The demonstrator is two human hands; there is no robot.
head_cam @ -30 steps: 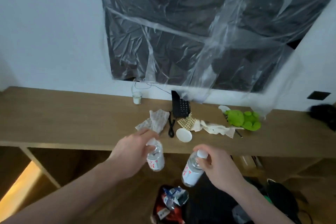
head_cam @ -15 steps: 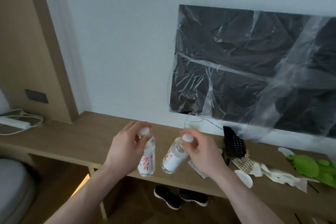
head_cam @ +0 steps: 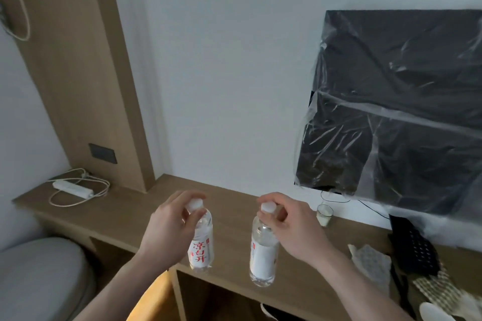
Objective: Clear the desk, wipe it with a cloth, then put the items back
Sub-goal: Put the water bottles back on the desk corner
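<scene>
Two bare forearms reach in from the bottom edge. Two hands, two bottles, one in each.

Left hand: fingers clamped around the neck of the left bottle, just under its white cap. Bottle hangs roughly upright, clear, white label with red characters facing the camera.

Right hand: fingers pinched on the neck of the right bottle, also below a white cap. Label mostly plain white from this side, thin red print at its left edge. This bottle also hangs roughly upright.

The two bottles are near each other, not touching, both held over the front part of the wooden tabletop; cannot tell whether either base touches it.

At right on the tabletop: one patterned cloth, one black phone unit beside it, a checked cloth and one white round lid at the lower right corner. Farther back, near the wall, one small glass with pale contents.

Far left: one white power strip with looped cord on the lower shelf section, one dark wall plate on the wood panel above it.

On the wall: one black screen wrapped in clear plastic film.
</scene>
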